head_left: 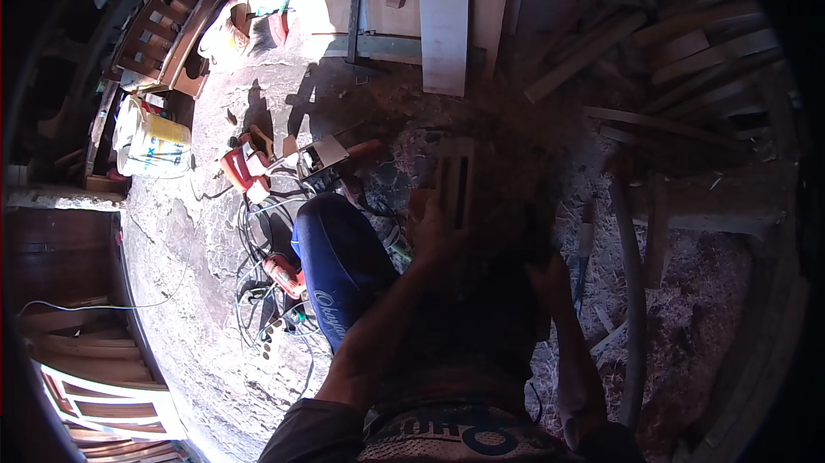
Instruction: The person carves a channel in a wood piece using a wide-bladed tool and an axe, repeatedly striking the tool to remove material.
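Head view, two hands (pixel 434 227) (pixel 550 274) on one slatted wooden piece (pixel 457 178)

Sun lights the cracked concrete floor (pixel 215 334) on the left; the right lies in shade, strewn with wood shavings (pixel 705 291). Planks (pixel 445 16) lean far off; slatted frames (pixel 163 25) stand far left.

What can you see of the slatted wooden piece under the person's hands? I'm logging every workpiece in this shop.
The slatted wooden piece looks like pale brown wood with narrow lengthwise slots cut through it. It lies in shadow in front of the person, over a floor strewn with shavings. The left hand rests against its near end; the right hand sits apart, lower right. Its far outline is too dark to trace.
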Demonstrator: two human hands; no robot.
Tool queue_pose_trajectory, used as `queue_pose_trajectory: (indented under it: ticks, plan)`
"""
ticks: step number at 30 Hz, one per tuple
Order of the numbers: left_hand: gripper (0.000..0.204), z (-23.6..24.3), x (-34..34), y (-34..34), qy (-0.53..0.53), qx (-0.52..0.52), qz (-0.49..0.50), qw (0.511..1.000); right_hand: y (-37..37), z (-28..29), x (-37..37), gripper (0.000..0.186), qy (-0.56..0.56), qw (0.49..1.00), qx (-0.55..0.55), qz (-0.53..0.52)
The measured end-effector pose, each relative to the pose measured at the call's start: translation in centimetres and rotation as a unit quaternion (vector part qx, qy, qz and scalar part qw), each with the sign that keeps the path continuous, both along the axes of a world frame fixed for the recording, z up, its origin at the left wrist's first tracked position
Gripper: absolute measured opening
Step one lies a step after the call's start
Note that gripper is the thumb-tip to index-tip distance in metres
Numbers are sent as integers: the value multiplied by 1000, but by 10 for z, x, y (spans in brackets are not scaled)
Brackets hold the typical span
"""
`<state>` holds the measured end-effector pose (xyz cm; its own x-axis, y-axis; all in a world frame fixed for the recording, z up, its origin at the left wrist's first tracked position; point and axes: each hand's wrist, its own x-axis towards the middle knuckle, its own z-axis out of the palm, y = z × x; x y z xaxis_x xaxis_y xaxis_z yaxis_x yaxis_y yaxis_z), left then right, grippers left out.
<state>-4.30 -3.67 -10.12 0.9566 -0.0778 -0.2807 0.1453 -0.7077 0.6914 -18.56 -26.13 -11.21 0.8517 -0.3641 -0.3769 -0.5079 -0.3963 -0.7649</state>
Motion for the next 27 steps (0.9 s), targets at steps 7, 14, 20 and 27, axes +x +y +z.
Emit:
queue_pose_trajectory:
  ticks: [7, 14, 20, 27]
  plan:
    - [43, 101, 32, 13, 10, -440, -135, 888, 37, 72, 50, 49, -131, 977, 158, -54]
    - [10, 125, 36, 3, 71, -719, -43, 690, 105, 101, 75, 70, -279, 952, 124, 31]
    - [4, 143, 77, 33, -108, -620, -13, 777, 97, 95, 37, 55, -127, 956, 259, -42]
    - [11, 113, 85, 36, -141, -493, -66, 856, 104, 79, -1, 45, -88, 937, 317, -115]
